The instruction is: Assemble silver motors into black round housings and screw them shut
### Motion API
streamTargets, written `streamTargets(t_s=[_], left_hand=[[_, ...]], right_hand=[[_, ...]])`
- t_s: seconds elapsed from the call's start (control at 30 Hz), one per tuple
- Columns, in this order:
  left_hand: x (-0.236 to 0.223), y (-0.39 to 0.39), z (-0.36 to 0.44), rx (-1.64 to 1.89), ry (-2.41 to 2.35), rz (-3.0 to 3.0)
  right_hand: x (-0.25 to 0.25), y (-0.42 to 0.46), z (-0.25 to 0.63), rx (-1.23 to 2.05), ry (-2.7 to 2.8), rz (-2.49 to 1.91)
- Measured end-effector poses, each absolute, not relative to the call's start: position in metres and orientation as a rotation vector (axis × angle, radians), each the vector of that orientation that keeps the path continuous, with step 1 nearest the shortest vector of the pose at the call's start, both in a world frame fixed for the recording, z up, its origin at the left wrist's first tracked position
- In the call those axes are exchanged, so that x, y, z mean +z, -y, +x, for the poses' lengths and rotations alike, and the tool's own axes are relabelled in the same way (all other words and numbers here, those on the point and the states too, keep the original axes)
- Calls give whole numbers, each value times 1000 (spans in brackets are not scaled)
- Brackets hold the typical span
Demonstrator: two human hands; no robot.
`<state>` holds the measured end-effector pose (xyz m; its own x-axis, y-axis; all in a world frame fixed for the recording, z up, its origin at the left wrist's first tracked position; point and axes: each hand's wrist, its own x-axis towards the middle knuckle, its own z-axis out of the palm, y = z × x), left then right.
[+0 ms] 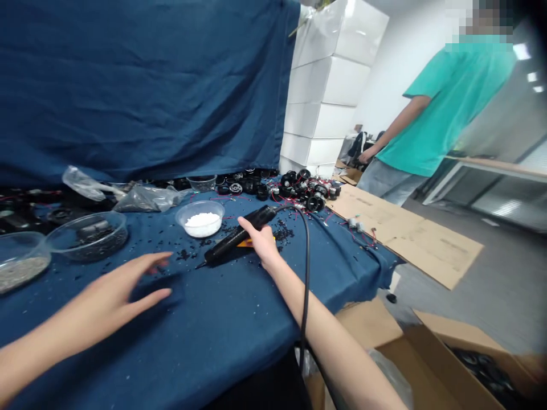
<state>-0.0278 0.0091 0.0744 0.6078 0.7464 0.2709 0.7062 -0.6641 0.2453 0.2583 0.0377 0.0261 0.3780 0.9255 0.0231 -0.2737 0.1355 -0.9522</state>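
Observation:
My right hand [261, 242] is closed round a black corded electric screwdriver [233, 242]. Its bit points down and left, close to the blue cloth, and the cable runs from its back end towards me. Under this hand part of a small yellow object [245, 243] shows; its kind is hidden. My left hand [128, 287] hovers over the cloth with thumb and fingers apart, holding nothing. Many small black pieces [186, 254] lie scattered between the hands. Just behind the screwdriver stands a clear bowl [182, 213] with white pellets [202, 222].
At left are a clear bowl [53, 244] of dark pieces and another of small greyish parts [21, 273]. Black round parts with red wires [303, 191] pile up at the back right. Beyond are stacked white boxes [314, 82], flat cardboard [410, 236], an open carton [465, 333] and a standing person [448, 102].

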Motion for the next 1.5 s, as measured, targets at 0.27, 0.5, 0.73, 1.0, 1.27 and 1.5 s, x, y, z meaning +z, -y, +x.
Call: streamTargets(t_s=[0.27, 0.5, 0.73, 1.0, 1.27, 1.5], left_hand=[[39, -28, 99, 581, -784, 2912], [16, -22, 89, 683, -722, 3031], [18, -6, 68, 536, -905, 3107], [11, -7, 47, 583, -922, 2904], [11, -5, 49, 524, -982, 2816], [17, -1, 51, 443, -1025, 2745]], right_hand=[[12, 34, 289, 900, 1380, -1333], [22, 51, 410, 148, 1354, -1848], [7, 21, 540, -196, 970, -2396], [-14, 13, 577, -276, 979, -2534], [-13, 0, 573, -165, 1025, -2567], [-13, -15, 554, -19, 753, -2518]])
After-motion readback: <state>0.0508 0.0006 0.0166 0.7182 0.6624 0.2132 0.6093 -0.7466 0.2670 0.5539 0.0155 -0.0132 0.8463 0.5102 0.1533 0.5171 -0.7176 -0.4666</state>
